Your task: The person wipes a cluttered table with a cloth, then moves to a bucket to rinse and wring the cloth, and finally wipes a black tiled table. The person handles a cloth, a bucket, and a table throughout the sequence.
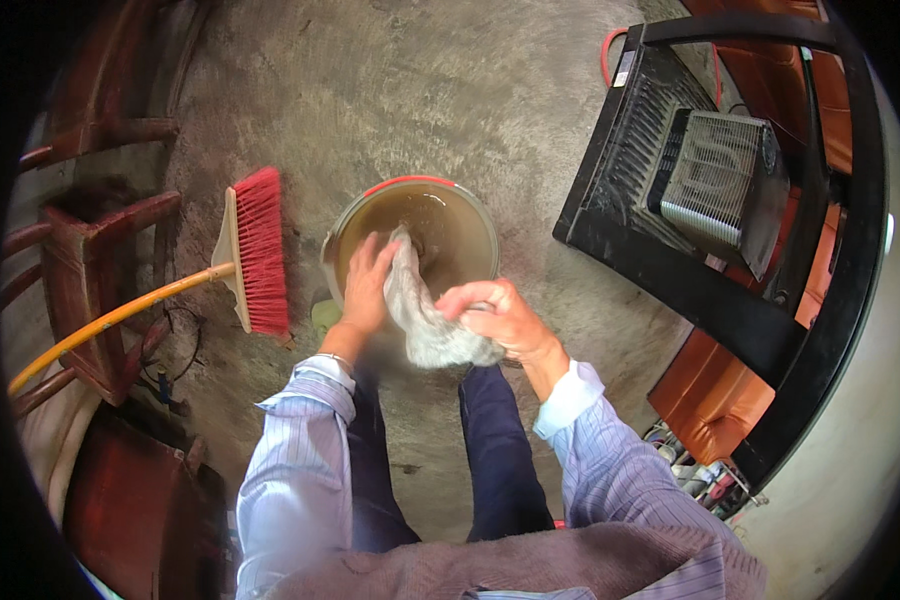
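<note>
Below me a round bucket [493,225] with a partly red rim stands on the concrete floor, holding cloudy brownish water. A wet, greyish-white cloth [427,315] stretches from over the water to the near side of the bucket. My right hand [506,319] grips the cloth at its near right part, with the fingers bent around it. At the cloth's far left edge is my left hand [367,281], above the bucket's left side; its fingers point away from me and touch the cloth, but whether they grip it is unclear.
A broom [259,251] with red bristles and a yellow handle lies left of the bucket. Dark red wooden furniture [82,247] lines the left side. At the right are a black-framed piece of furniture [682,292], a metal appliance with a grille [712,172] and brown upholstery [709,390]. Something green [325,315] touches the bucket's base.
</note>
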### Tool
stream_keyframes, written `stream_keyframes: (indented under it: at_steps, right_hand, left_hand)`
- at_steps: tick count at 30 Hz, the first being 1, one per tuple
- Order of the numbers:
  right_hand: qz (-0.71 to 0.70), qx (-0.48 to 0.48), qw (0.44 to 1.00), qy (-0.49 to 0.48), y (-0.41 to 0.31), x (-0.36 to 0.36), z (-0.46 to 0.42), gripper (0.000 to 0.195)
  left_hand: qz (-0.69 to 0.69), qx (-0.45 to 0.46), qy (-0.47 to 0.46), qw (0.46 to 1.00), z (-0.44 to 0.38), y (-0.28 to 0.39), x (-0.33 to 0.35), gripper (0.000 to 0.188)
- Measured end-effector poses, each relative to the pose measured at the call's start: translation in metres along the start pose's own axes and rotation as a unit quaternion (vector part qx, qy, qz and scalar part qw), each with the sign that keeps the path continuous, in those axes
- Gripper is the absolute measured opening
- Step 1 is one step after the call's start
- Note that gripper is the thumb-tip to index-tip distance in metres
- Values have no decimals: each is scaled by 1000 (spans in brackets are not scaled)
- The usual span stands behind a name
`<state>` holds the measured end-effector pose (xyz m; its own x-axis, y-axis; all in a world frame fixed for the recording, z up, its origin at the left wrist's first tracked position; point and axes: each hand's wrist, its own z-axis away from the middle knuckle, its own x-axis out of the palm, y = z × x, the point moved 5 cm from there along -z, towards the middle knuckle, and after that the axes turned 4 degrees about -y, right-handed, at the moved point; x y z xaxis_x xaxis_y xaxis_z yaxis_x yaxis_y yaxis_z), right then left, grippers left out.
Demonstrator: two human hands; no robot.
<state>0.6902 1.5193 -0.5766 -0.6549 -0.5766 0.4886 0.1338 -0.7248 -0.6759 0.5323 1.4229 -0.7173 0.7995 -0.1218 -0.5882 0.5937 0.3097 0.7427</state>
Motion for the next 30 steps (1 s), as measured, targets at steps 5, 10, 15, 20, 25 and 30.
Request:
stream_keyframes:
  at_steps: [5, 10, 15, 20, 25, 30]
  right_hand:
    - [-93, -45, 995, 9, -7, -25, -4, 19]
    - [365, -88, 912, 163, 2, -46, -57, 23]
    - [554, -16, 790, 261, 82, -64, -129, 38]
    - [544, 160, 780, 264, 143, -92, -180, 64]
    - [540, 120, 785, 279, 169, -108, -202, 76]
    - [454, 5, 813, 366, 180, -136, -185, 34]
  left_hand:
    - [228, 14, -109, 967, 7, -4, 11, 39]
    - [405, -212, -4, 889, 11, -34, 18, 57]
    - [121, -289, 56, 948, -25, -47, 39, 72]
    - [26, -390, -115, 913, -44, -64, 88, 63]
    - [49, -462, -127, 876, -53, -79, 115, 58]
    - [427, -479, 99, 760, -38, -106, 143, 61]
